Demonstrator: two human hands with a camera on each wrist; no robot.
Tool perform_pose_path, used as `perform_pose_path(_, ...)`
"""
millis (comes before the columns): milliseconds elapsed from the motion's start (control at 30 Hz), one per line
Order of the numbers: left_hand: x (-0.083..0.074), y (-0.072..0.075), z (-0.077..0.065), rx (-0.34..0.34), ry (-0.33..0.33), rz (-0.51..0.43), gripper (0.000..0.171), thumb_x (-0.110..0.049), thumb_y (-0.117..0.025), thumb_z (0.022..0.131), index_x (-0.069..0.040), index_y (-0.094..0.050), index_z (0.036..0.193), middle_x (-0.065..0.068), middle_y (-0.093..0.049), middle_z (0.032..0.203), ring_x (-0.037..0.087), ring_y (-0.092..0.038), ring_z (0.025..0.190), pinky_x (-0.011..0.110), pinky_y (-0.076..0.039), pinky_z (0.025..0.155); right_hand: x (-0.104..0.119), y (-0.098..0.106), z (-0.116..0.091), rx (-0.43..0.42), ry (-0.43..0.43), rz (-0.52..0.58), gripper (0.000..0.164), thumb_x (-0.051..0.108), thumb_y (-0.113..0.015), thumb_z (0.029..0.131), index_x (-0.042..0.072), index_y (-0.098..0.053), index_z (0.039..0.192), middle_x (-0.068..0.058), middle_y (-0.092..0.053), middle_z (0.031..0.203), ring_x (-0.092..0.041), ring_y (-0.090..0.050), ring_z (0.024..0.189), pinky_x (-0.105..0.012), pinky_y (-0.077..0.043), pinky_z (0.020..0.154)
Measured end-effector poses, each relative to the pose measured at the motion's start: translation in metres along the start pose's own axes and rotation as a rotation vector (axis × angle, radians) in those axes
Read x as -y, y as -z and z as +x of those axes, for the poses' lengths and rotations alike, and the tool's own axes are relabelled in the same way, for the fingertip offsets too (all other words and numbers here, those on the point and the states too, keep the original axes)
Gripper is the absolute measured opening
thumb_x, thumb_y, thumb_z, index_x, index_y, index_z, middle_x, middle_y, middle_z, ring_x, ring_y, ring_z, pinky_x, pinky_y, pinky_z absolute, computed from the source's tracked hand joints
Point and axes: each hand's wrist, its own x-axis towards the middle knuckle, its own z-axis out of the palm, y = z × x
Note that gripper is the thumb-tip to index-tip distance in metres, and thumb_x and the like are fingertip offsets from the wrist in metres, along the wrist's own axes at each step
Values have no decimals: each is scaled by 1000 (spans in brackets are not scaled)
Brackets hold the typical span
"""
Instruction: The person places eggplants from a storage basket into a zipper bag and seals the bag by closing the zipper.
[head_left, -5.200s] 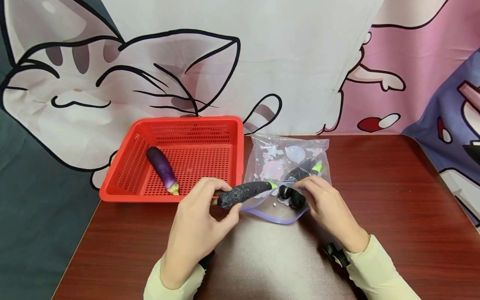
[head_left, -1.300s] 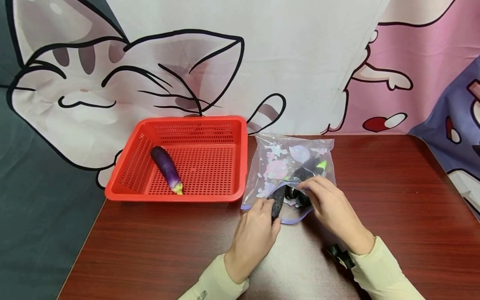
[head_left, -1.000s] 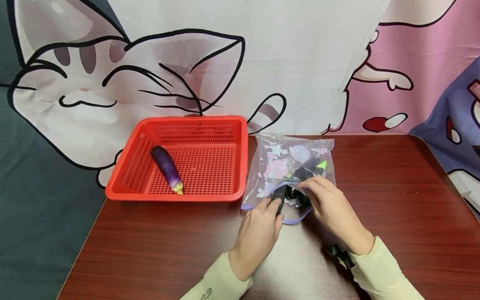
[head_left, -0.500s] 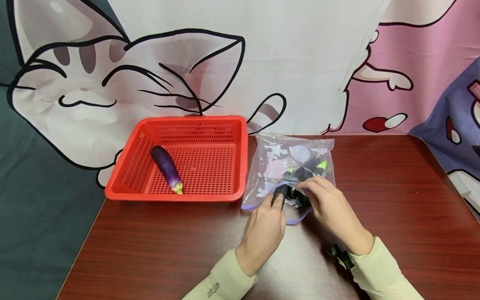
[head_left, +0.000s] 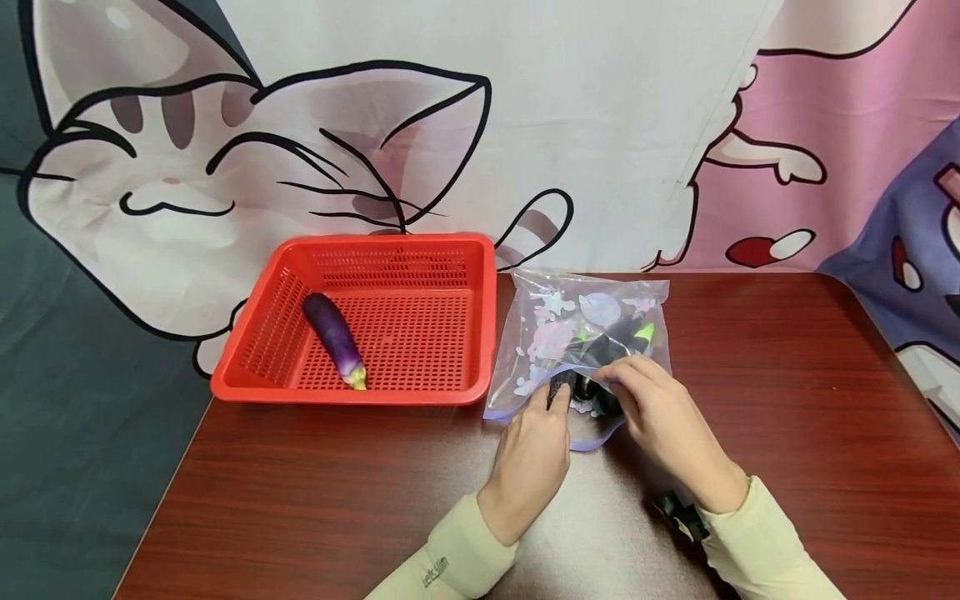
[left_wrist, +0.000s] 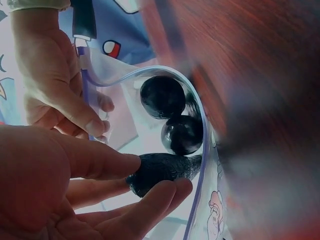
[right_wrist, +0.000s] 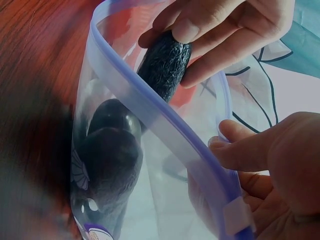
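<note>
My left hand reaches into the mouth of a clear zip bag with a purple seal and pale printed shapes. Its thumb and fingers grip the near end of a dark, bumpy cucumber, whose far part lies inside the bag. At the bag's right side, my right hand pinches the rim and holds the mouth apart. Beside the cucumber show the glossy rounded ends of two other dark vegetables. A bright green stem end shows through the plastic near the back.
Left of the bag stands a red perforated basket with a purple eggplant lying in it. Both rest on a reddish-brown wooden table. A cartoon-printed cloth hangs behind the table's far edge.
From above the table beside the bag, the left hand has moved right and lowered the cucumber into the bag, sliding it deeper. The right hand keeps its hold on the rim.
</note>
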Motion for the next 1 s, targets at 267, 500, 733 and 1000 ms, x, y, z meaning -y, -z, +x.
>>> perform_pose_path(267, -1, -3, 2, 25, 20, 10, 39, -3, -57, 83, -4, -58, 122, 10, -59, 111, 21, -64, 83, 33, -52, 65, 0, 0, 0, -16, 21, -4, 23, -7, -61, 81, 10, -66, 96, 3, -61, 95, -12, -56, 89, -25, -41, 77)
perform_pose_path(500, -2, -8, 4, 17, 16, 46, 37, -5, -58, 84, -4, -58, 120, 10, -60, 109, 21, -64, 82, 33, -51, 65, 0, 0, 0, -12, 17, -1, 23, -7, -60, 81, 10, -66, 96, 2, -61, 95, -13, -57, 89, -25, -40, 78)
perform_pose_path(733, -3, -11, 6, 39, 38, 86, 35, -7, -55, 87, -5, -58, 121, 10, -62, 105, 21, -64, 82, 33, -51, 66, 0, -1, 0, -23, 28, 5, 24, -8, -61, 80, 9, -65, 95, 2, -61, 94, -13, -56, 88, -26, -40, 77)
perform_pose_path(1000, -4, -14, 11, 54, 34, 126, 34, -8, -50, 90, -6, -58, 122, 9, -63, 102, 21, -64, 81, 33, -51, 67, 1, -1, 1, -29, 37, 10, 24, -9, -61, 80, 9, -66, 95, 2, -61, 93, -13, -56, 88, -26, -40, 77)
